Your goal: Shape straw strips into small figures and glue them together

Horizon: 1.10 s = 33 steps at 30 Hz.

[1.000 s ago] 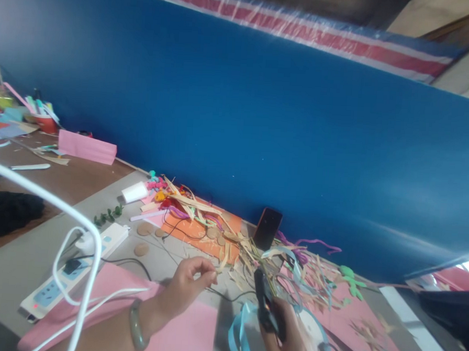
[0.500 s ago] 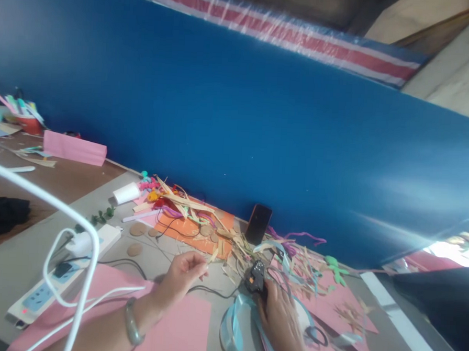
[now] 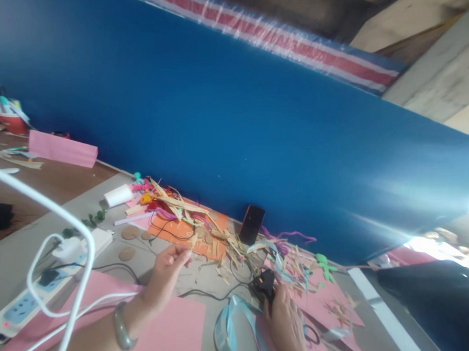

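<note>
My left hand (image 3: 170,269), with a bangle at the wrist, is raised above the table. Its thumb and fingers pinch a small tan strip of dried husk (image 3: 194,240) that points upward. At the right, my right hand (image 3: 284,317) is closed around a black corded glue gun (image 3: 265,283); my fingers hide much of its handle. A light blue ribbon (image 3: 226,329) lies in loops just left of that hand. Pink paper sheets (image 3: 175,329) spread below both hands. Beyond them, dried husk scraps (image 3: 230,256) lie scattered near an orange sheet (image 3: 176,230).
A phone (image 3: 252,224) leans against the blue partition (image 3: 222,117). To the left are a power strip (image 3: 27,306) with plugs, a white cable (image 3: 85,236) crossing close to the camera, a white cup (image 3: 118,195) on its side and round wooden discs (image 3: 127,253). Scissor handles (image 3: 311,334) show at right.
The glue gun has turned in my right hand and tips to the right. My left hand has shifted slightly left, still pinching the husk strip. The camera view has swung a little rightward.
</note>
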Motion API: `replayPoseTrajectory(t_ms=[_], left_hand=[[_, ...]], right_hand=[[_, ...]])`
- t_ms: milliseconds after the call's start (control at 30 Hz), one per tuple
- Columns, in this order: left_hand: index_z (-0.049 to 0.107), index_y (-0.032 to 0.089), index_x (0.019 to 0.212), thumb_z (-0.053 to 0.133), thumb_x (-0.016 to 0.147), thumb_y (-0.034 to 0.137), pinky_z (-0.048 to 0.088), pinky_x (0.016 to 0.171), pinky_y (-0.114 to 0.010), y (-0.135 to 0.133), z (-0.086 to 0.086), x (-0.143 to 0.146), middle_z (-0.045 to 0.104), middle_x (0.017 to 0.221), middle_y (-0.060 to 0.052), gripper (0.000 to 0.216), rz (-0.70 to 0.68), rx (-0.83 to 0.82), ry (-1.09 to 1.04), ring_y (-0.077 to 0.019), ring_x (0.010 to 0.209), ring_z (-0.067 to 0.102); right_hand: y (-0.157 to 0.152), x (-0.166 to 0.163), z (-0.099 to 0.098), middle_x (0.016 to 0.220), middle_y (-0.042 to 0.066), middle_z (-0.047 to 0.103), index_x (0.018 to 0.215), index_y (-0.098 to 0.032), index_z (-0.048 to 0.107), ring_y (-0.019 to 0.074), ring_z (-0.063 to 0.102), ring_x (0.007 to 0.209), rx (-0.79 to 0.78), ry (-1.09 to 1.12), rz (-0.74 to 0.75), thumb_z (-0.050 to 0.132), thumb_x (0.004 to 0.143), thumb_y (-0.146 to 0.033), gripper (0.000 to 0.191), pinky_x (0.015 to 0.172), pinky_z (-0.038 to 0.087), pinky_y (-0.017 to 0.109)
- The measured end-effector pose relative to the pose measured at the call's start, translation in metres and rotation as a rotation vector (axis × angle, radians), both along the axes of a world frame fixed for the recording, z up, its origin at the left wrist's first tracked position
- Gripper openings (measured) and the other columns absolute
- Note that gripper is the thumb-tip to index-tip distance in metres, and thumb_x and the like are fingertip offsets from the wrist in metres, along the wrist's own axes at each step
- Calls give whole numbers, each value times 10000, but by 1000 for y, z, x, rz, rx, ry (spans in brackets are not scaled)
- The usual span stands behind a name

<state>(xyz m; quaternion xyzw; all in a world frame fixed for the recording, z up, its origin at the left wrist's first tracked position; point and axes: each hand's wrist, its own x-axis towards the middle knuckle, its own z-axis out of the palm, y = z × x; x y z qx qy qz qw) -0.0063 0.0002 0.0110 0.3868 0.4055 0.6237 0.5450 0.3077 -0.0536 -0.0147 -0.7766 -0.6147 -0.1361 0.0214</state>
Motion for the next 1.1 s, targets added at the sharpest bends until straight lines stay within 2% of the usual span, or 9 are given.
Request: replayPoseTrajectory(t_ms=[100, 200, 267, 333, 467, 567, 667, 900, 1100], left_hand=[[631, 164, 691, 673, 734, 329, 447, 586, -240, -6, 3, 4, 616, 573, 12, 176, -54, -3, 39, -132, 565, 542], [640, 161, 705, 655, 759, 312, 461, 635, -250, -12, 2, 6, 635, 598, -1, 161, -117, 23, 82, -138, 594, 568], [640, 161, 712, 634, 785, 300, 464, 666, -251, -16, 1, 8, 642, 629, -10, 157, -159, 50, 103, -143, 633, 586], [635, 164, 714, 621, 796, 289, 460, 656, -245, -18, -1, 9, 639, 635, -8, 150, -179, 79, 110, -142, 637, 586], [636, 164, 679, 605, 797, 247, 448, 647, -246, -19, -5, 9, 640, 636, -13, 148, -198, 147, 219, -146, 641, 578], [647, 162, 676, 607, 797, 246, 445, 656, -253, -18, -6, 7, 639, 649, -18, 152, -198, 181, 322, -156, 663, 577], [657, 159, 687, 609, 798, 254, 453, 678, -264, -18, -5, 6, 649, 669, -26, 154, -180, 191, 395, -166, 683, 584], [672, 160, 698, 621, 781, 237, 463, 664, -264, -19, 0, 6, 677, 677, -38, 124, -206, 212, 402, -174, 678, 596], [665, 161, 673, 628, 784, 252, 463, 646, -257, -22, 8, 6, 664, 644, -30, 148, -252, 214, 389, -165, 648, 590]], right_hand=[[-2, -5, 7, 949, 192, 653, 1172, -69, 511, 355, 620, 917, 41, -32, 31, 437, 836, -202, 369, 704, 441, 417], [-5, -25, 27, 1048, 198, 622, 1133, -110, 557, 393, 577, 981, 120, -22, 92, 507, 819, -277, 360, 783, 418, 490], [-8, -47, 42, 1021, 142, 634, 1052, -177, 596, 366, 570, 1001, 157, 183, 217, 537, 819, -347, 295, 809, 420, 484], [-9, -74, 56, 901, 84, 657, 954, -203, 618, 279, 614, 877, 89, 507, 357, 537, 836, -373, 222, 783, 453, 411], [-6, -125, 72, 792, 26, 651, 910, -193, 629, 208, 621, 788, -38, 1004, 455, 608, 804, -300, 152, 780, 473, 332], [1, -146, 75, 762, 15, 645, 937, -178, 634, 186, 609, 737, 8, 1182, 477, 651, 760, -257, 195, 756, 481, 314], [7, -154, 76, 750, 24, 648, 906, -168, 641, 179, 598, 716, 54, 1287, 486, 665, 763, -292, 191, 737, 486, 308], [13, -156, 72, 698, 20, 630, 821, -164, 653, 163, 563, 668, 40, 1394, 424, 684, 757, -392, 239, 663, 459, 283], [16, -152, 68, 664, 11, 626, 749, -167, 636, 152, 551, 626, -12, 1478, 388, 703, 732, -400, 243, 610, 432, 266]])
